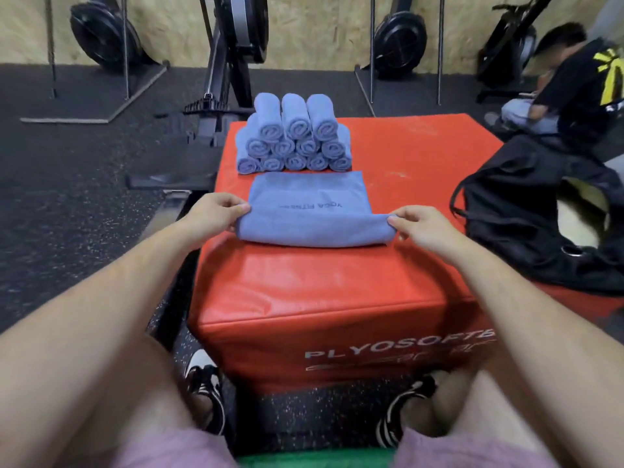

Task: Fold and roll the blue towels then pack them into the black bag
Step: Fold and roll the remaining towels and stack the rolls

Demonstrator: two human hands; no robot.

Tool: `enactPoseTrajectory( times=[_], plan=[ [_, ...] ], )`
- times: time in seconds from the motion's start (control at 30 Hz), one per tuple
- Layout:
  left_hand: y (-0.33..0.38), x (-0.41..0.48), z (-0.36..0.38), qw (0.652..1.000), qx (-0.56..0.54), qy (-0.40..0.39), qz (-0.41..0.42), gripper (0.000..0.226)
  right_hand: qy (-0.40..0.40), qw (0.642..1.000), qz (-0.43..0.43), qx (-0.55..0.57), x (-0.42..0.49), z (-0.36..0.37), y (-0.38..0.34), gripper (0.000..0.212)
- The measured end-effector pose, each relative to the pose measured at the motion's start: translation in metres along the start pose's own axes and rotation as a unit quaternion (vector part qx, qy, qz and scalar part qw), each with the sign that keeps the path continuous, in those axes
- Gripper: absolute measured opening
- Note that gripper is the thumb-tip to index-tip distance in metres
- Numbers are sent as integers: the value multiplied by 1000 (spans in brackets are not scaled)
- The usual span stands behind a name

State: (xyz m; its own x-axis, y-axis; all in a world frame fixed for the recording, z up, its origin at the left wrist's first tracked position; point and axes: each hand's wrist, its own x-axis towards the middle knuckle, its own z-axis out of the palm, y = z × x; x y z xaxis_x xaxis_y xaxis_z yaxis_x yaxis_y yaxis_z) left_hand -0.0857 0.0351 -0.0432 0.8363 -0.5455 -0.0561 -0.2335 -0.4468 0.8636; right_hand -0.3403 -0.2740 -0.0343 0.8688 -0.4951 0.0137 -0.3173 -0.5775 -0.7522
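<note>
A folded blue towel (312, 211) lies on the red plyo box (320, 285), its near edge curled into the start of a roll. My left hand (216, 211) pinches the left end of that rolled edge. My right hand (418, 226) pinches the right end. Behind the towel, a pile of several rolled blue towels (293, 136) is stacked in three tiers near the box's far edge. The black bag (526, 214) sits open on the right side of the box, slumped against its edge.
A person in a black shirt (580, 86) sits on the floor at the far right behind the bag. Rowing machines (233, 45) stand along the wooden back wall. Dark rubber floor (67, 204) lies left of the box. My knees and shoes are below.
</note>
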Motion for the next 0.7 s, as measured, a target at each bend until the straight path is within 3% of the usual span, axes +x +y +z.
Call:
enactPoseTrajectory(
  times=[0.13,0.23,0.4,0.47,0.6,0.7],
  plan=[
    [4,-2,-3,997,-30,-41,-57,37,-24,999,19,21,2,1,0,40],
    [9,-6,1,993,30,-93,-68,46,-60,997,36,43,5,5,-4,50],
    [6,4,23,979,185,-68,55,19,-39,977,-70,-198,23,27,0,13],
    [6,13,30,959,255,-48,115,14,-40,957,-105,-266,29,40,-7,26],
    [3,18,45,922,359,-84,119,54,-86,936,-105,-325,35,63,-17,62],
    [3,16,49,909,386,-129,90,69,-126,923,-71,-356,35,68,-15,69]
  ],
)
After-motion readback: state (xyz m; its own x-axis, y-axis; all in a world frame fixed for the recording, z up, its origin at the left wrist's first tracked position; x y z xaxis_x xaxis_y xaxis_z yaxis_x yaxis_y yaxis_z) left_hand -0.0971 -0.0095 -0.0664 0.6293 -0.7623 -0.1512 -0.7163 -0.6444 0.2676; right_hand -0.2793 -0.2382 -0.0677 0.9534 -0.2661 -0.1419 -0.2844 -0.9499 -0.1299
